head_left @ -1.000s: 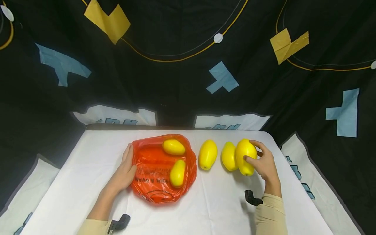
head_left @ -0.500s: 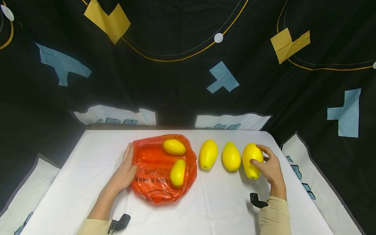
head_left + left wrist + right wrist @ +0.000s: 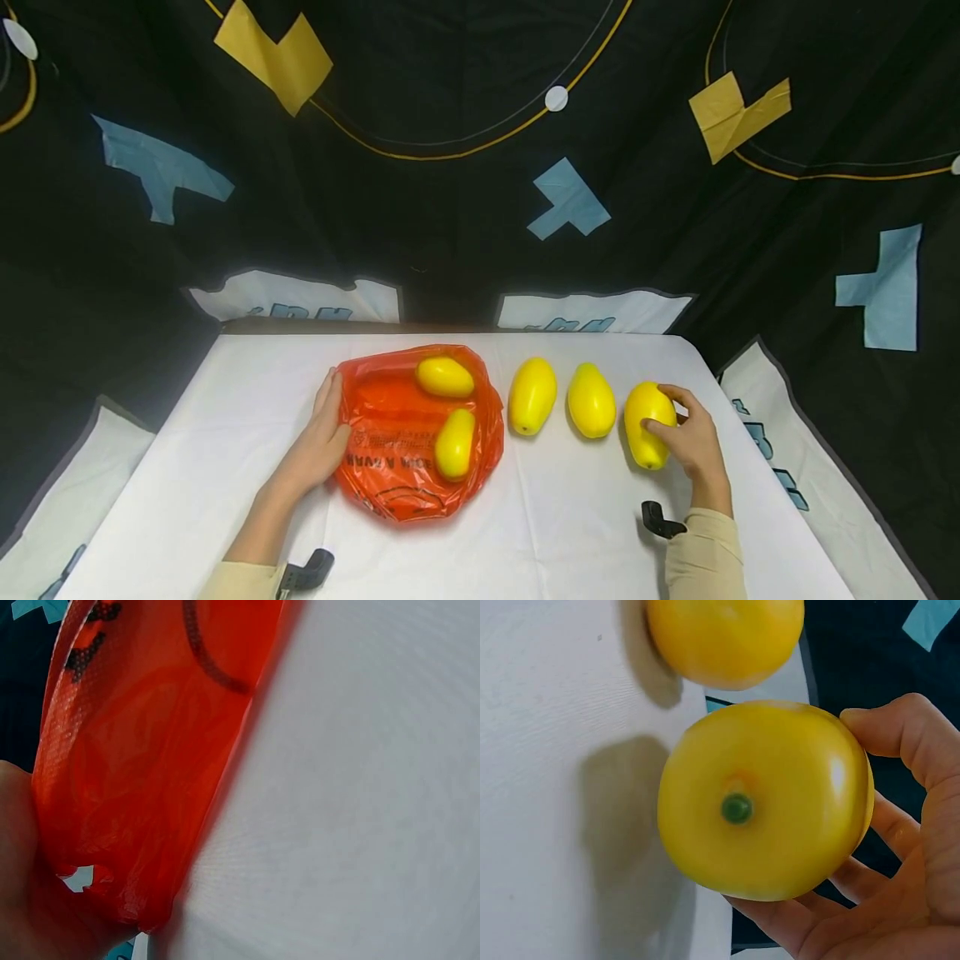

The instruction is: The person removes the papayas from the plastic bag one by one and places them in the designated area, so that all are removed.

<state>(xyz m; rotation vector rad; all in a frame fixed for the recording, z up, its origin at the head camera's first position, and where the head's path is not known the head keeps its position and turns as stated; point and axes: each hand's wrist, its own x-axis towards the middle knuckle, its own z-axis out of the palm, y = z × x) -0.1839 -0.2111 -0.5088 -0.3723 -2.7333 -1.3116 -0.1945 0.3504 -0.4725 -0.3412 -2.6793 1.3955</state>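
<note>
My right hand holds a yellow mango by its right side, thumb and fingers curled around it. In the right wrist view, the green stem nub of that mango faces the camera. Whether its underside touches the table, I cannot tell. Two more mangoes, the nearer one and a farther one, stand left of it. At the left, my left hand rests with straight fingers along the edge of a red plastic bag. Two mangoes, upper and lower, lie within the bag's outline.
A white cloth covers the table. Behind it hangs a black curtain with pieces of blue and gold tape. Black wrist mounts stick out from both sleeves, such as the right mount.
The mango in my right hand has moved right and nearer to me, apart from the mango beside it. My left hand, the bag and the other mangoes stay put.
</note>
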